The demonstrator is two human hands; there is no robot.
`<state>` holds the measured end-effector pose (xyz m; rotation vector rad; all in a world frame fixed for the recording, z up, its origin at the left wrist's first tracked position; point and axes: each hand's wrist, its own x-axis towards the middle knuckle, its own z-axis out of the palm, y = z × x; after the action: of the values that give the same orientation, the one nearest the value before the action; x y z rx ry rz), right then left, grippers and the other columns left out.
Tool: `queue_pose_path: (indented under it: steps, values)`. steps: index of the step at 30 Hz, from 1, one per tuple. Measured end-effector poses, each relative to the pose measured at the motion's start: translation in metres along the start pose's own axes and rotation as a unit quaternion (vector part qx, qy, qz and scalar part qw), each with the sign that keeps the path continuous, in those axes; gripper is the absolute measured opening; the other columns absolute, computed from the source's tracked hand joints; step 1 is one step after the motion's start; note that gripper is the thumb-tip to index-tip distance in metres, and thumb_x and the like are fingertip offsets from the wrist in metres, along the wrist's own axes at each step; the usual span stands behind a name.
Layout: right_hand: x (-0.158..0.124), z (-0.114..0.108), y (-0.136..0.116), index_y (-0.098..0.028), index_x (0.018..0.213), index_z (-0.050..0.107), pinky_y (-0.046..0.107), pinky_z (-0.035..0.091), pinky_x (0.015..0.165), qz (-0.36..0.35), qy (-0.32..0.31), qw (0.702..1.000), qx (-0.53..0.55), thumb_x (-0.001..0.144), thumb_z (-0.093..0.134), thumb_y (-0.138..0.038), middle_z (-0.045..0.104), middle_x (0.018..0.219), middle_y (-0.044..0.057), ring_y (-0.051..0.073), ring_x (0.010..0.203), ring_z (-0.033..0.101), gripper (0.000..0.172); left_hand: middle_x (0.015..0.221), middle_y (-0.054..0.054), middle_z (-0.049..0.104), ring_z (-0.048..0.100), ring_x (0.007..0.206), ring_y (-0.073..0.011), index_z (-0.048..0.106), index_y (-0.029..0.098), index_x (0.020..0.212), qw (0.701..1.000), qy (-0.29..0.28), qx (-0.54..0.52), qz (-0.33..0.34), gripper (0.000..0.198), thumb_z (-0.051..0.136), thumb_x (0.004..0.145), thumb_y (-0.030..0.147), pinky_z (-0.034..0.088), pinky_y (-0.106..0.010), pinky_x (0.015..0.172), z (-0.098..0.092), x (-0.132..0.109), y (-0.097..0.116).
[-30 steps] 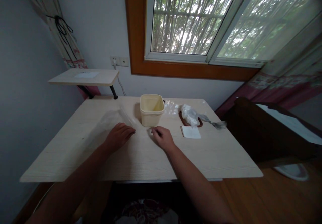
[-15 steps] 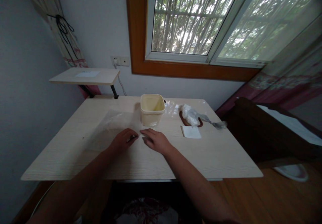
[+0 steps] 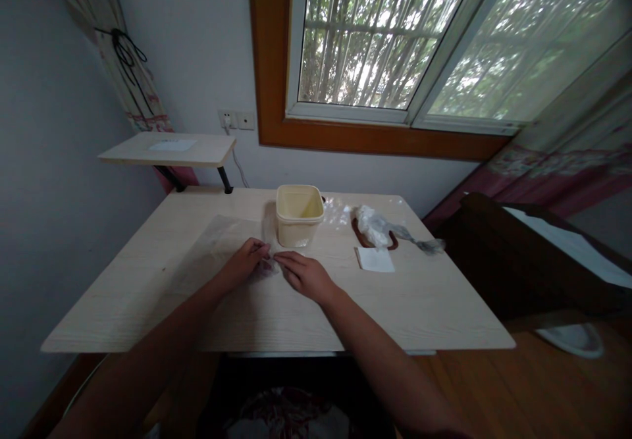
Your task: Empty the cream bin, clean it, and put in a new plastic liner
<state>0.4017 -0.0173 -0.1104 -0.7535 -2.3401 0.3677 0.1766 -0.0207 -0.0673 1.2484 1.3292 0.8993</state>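
A thin clear plastic sheet or bag (image 3: 224,232) lies on the pale wooden table (image 3: 148,294), its right end at my hands. My left hand (image 3: 248,259) pinches the plastic's edge between closed fingers. Close beside it, my right hand (image 3: 305,274) also has its fingertips together at the plastic, just in front of the cream square tub (image 3: 297,232). The tub stands upright and its top is open. Crumpled plastic hangs below the fingertips; finer details there are too small to tell.
On the right of the table are a crumpled clear bag (image 3: 372,225), a brown curved strap (image 3: 363,236) and a white square pad (image 3: 376,260). A small raised shelf (image 3: 197,153) stands at the back left, below the window's left side.
My left hand has moved slightly up and right, its fingers now closed on the plastic. Some plastic has been lifted and bunched between my hands. My right fingertips have drawn closer together.
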Motion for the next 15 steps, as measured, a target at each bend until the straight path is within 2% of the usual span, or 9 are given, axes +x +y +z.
queue_pose_path:
  steps: [5,10,15]
  values:
    - [-0.001,0.001,0.002,-0.032,0.152,0.049,0.034,0.058,0.100,-0.004,-0.010,1.000,-0.005,0.093,0.054,-0.008,0.061,0.145,0.006,0.020,0.121,0.066,0.064,0.071,-0.004,0.070,0.066,0.071,-0.0214,0.057,0.021,0.083,0.998,-0.007,0.058,0.027,0.038,0.064,0.080,0.058,0.047,-0.034,0.072,0.000,0.013,-0.007]
    - [-0.002,0.002,0.004,-0.032,0.152,0.050,0.034,0.057,0.101,-0.002,-0.004,1.000,-0.003,0.093,0.055,-0.009,0.061,0.145,0.006,0.020,0.122,0.066,0.064,0.069,-0.002,0.067,0.062,0.068,-0.0197,0.060,0.022,0.078,0.995,0.014,0.088,0.053,0.027,0.061,0.079,0.048,0.045,-0.033,0.072,-0.004,0.017,-0.011]
    - [-0.003,0.000,0.007,-0.030,0.147,0.056,0.035,0.056,0.103,0.025,0.012,1.000,0.008,0.094,0.052,-0.010,0.064,0.141,0.006,0.020,0.122,0.066,0.057,0.070,-0.001,0.066,0.059,0.066,-0.0181,0.061,0.021,0.077,0.996,0.038,0.077,0.037,0.027,0.062,0.078,0.048,0.042,-0.031,0.065,-0.017,0.015,0.000]
